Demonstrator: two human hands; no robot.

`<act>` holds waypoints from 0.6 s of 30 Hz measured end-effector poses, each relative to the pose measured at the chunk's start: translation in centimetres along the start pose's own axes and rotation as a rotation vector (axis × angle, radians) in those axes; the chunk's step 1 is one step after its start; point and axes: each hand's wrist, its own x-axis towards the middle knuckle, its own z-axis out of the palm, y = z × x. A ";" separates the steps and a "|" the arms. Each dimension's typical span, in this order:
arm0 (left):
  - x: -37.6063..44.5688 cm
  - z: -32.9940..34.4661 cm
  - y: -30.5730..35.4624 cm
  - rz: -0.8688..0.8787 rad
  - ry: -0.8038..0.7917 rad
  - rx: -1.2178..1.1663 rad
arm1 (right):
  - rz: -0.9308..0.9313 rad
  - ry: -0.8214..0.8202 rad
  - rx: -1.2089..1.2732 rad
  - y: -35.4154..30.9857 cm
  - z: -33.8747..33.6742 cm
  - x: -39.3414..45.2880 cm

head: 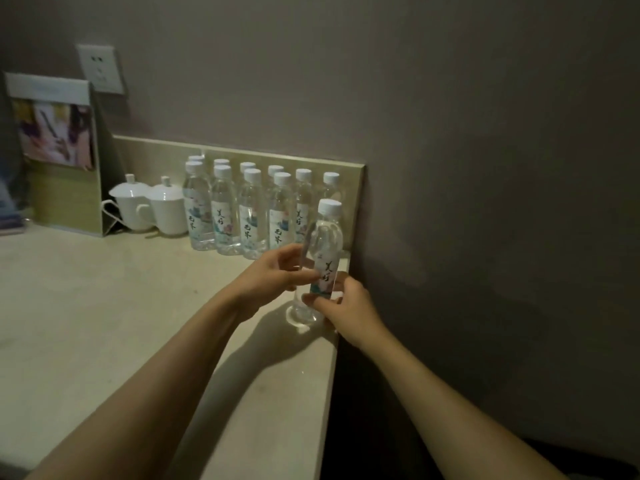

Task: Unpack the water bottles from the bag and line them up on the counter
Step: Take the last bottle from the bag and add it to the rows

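A clear water bottle with a white cap and printed label stands slightly tilted on the pale counter, near its right edge. My left hand touches it from the left with the fingers around its middle. My right hand grips its lower part from the right. Behind it, several matching bottles stand in two rows against the backsplash. No bag is in view.
Two white lidded cups stand left of the bottle rows. A leaflet stand is at the far left under a wall socket. The counter ends at a dark wall on the right.
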 end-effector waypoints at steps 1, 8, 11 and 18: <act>0.5 -0.2 -0.3 0.001 0.008 0.002 | -0.007 0.031 -0.020 0.2 0.1 0.5; 3.6 -0.1 -1.3 0.076 0.242 0.377 | -0.011 0.187 -0.066 0.8 1.2 3.6; 4.5 -0.5 -1.8 0.084 0.362 0.565 | 0.011 0.214 -0.107 0.8 1.9 5.1; 7.9 -2.7 -3.7 0.192 0.379 0.731 | 0.072 0.349 -0.143 0.3 4.0 9.2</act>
